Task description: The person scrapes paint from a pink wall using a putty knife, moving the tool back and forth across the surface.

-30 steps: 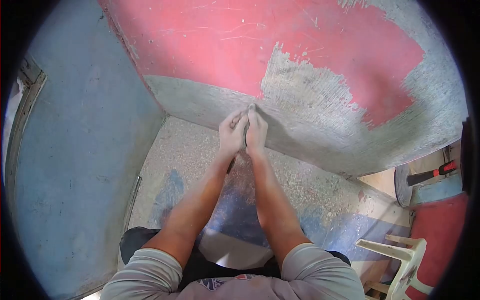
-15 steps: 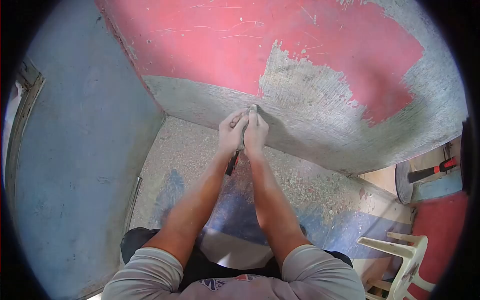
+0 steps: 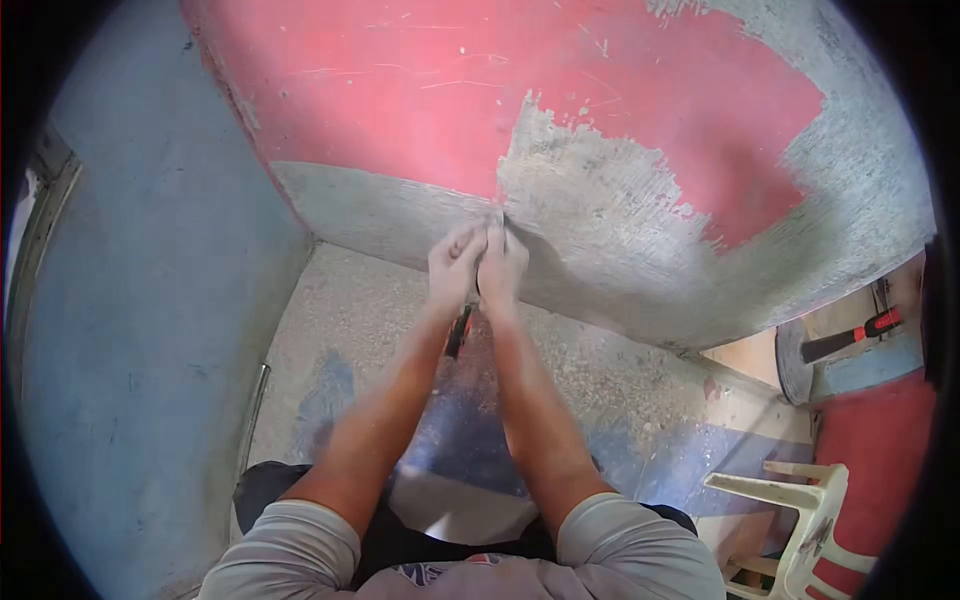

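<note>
Both of my hands, whitened with dust, are closed together on a scraper (image 3: 480, 283), mostly hidden by my fingers. My left hand (image 3: 455, 262) wraps it from the left, and my right hand (image 3: 504, 265) grips it from the right. Its tip is right at the wall (image 3: 580, 200), low down, close under the edge of the pink paint (image 3: 400, 110). Below my wrists a black and red handle (image 3: 459, 332) shows between my forearms. Bare grey, scratched surface spreads right of my hands, with ragged pink edges above it.
Paint chips and dust litter the floor (image 3: 330, 300). A blue panel (image 3: 130, 300) stands close on my left, a metal rod (image 3: 254, 415) at its foot. To the right are a cream plastic chair (image 3: 810, 530) and a tool with a black and red handle (image 3: 850, 340) by a grey disc (image 3: 793, 362).
The view has shifted slightly, so the wall and chair sit a little further left. My hands stay together on the scraper, low at the wall, close to the same spot.
</note>
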Motion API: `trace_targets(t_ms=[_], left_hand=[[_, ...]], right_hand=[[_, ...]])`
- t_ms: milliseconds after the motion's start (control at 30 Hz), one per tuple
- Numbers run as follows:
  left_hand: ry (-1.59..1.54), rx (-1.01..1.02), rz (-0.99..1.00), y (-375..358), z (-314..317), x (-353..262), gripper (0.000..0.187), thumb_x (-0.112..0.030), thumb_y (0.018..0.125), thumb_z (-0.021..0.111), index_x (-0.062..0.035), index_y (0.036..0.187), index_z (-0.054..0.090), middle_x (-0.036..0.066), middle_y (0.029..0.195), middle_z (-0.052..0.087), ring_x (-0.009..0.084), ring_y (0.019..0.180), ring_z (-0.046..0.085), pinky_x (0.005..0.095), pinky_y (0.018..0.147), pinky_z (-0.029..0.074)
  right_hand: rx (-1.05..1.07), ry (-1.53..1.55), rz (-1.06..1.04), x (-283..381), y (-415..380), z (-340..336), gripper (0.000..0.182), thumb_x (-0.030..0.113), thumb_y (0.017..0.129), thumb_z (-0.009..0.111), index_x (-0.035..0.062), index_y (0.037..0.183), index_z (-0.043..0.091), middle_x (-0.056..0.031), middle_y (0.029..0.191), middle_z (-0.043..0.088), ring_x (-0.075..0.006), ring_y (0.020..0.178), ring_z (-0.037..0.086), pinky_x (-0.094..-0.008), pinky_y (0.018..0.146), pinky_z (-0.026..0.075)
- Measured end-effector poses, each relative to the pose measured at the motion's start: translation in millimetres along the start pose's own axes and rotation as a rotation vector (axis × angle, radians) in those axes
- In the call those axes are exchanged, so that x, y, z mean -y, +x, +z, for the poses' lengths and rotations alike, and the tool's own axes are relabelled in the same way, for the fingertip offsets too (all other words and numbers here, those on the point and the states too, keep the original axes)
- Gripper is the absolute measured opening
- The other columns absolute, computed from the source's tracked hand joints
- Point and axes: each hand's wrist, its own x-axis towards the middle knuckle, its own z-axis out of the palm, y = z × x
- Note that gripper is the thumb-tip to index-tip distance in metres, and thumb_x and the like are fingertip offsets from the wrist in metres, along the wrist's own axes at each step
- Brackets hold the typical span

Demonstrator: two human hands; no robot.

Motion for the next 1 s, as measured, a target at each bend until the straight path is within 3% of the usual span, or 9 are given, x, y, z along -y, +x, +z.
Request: trace_targets(t_ms=[33, 133, 267, 367, 467, 567, 667, 800, 1000], left_hand=[[-0.075, 0.002, 0.028, 9, 30, -54, 0.030, -0.004, 0.100, 0.066, 0.0060, 0.128, 0.066, 0.004, 0.113, 0.072, 0.0113, 0.101, 0.066, 0.0265, 0.093, 0.052], [-0.042, 0.006, -0.023, 23, 31, -75, 0.029, -0.003, 0.100, 0.065, 0.0059, 0.128, 0.066, 0.006, 0.115, 0.072, 0.0111, 0.101, 0.066, 0.0258, 0.093, 0.052], [0.156, -0.026, -0.081, 3, 2, -31, 0.031, -0.004, 0.099, 0.066, 0.0040, 0.129, 0.066, 0.006, 0.117, 0.072, 0.0091, 0.103, 0.066, 0.0242, 0.091, 0.053], [-0.021, -0.073, -0.100, -9, 2, -8, 0.032, -0.004, 0.096, 0.070, 0.0043, 0.127, 0.068, -0.004, 0.094, 0.065, 0.0035, 0.084, 0.058, 0.0200, 0.076, 0.049], [-0.058, -0.013, 0.054, 15, 33, -61, 0.030, -0.003, 0.096, 0.070, 0.0032, 0.126, 0.069, -0.001, 0.099, 0.069, 0.0038, 0.089, 0.062, 0.0207, 0.080, 0.051], [-0.088, 0.068, 0.017, 29, 46, -94, 0.033, -0.003, 0.099, 0.066, 0.0042, 0.131, 0.066, 0.006, 0.110, 0.073, 0.0084, 0.099, 0.066, 0.0241, 0.088, 0.053], [0.008, 0.032, -0.038, 14, 25, -58, 0.029, -0.002, 0.097, 0.067, 0.0028, 0.125, 0.069, 0.001, 0.103, 0.072, 0.0058, 0.092, 0.064, 0.0221, 0.083, 0.052], [-0.090, -0.024, -0.055, -7, 7, -12, 0.031, -0.003, 0.097, 0.068, 0.0032, 0.127, 0.068, 0.004, 0.103, 0.073, 0.0077, 0.092, 0.064, 0.0229, 0.083, 0.053], [0.042, 0.032, -0.011, 19, 42, -90, 0.030, -0.005, 0.099, 0.067, 0.0046, 0.128, 0.067, 0.007, 0.113, 0.073, 0.0104, 0.101, 0.066, 0.0254, 0.092, 0.053]], right_hand=[[0.020, -0.178, -0.212, 23, 19, -2, 0.042, 0.028, 0.106, 0.049, -0.0061, 0.087, 0.065, -0.0186, 0.075, 0.067, -0.0257, 0.071, 0.063, -0.0411, 0.070, 0.048], [0.069, 0.030, -0.113, 52, 23, 8, 0.042, 0.028, 0.106, 0.049, -0.0057, 0.088, 0.066, -0.0191, 0.077, 0.068, -0.0264, 0.073, 0.066, -0.0426, 0.072, 0.049], [0.029, 0.011, 0.009, 17, -5, 5, 0.043, 0.029, 0.106, 0.048, -0.0054, 0.088, 0.066, -0.0172, 0.077, 0.068, -0.0247, 0.071, 0.064, -0.0421, 0.071, 0.049], [0.006, 0.100, 0.040, -40, -1, 5, 0.045, 0.030, 0.107, 0.052, -0.0061, 0.084, 0.063, -0.0068, 0.074, 0.064, -0.0133, 0.071, 0.054, -0.0356, 0.068, 0.046], [0.027, -0.092, -0.161, 35, 20, 0, 0.043, 0.028, 0.106, 0.050, -0.0065, 0.085, 0.066, -0.0136, 0.075, 0.069, -0.0216, 0.070, 0.062, -0.0387, 0.071, 0.050], [0.065, 0.294, -0.101, 76, 22, 7, 0.044, 0.028, 0.106, 0.052, -0.0073, 0.084, 0.065, -0.0131, 0.075, 0.068, -0.0199, 0.071, 0.059, -0.0378, 0.071, 0.048], [0.007, 0.018, -0.074, 41, 7, 1, 0.044, 0.031, 0.107, 0.053, -0.0065, 0.086, 0.066, -0.0042, 0.078, 0.064, -0.0146, 0.075, 0.054, -0.0350, 0.070, 0.046], [0.005, 0.071, 0.116, 8, -12, 0, 0.043, 0.031, 0.108, 0.052, -0.0062, 0.095, 0.068, -0.0063, 0.081, 0.064, -0.0141, 0.078, 0.055, -0.0349, 0.074, 0.047], [0.020, 0.111, -0.129, 62, 17, 4, 0.044, 0.029, 0.107, 0.049, -0.0066, 0.088, 0.067, -0.0148, 0.081, 0.070, -0.0212, 0.074, 0.062, -0.0373, 0.073, 0.049]])
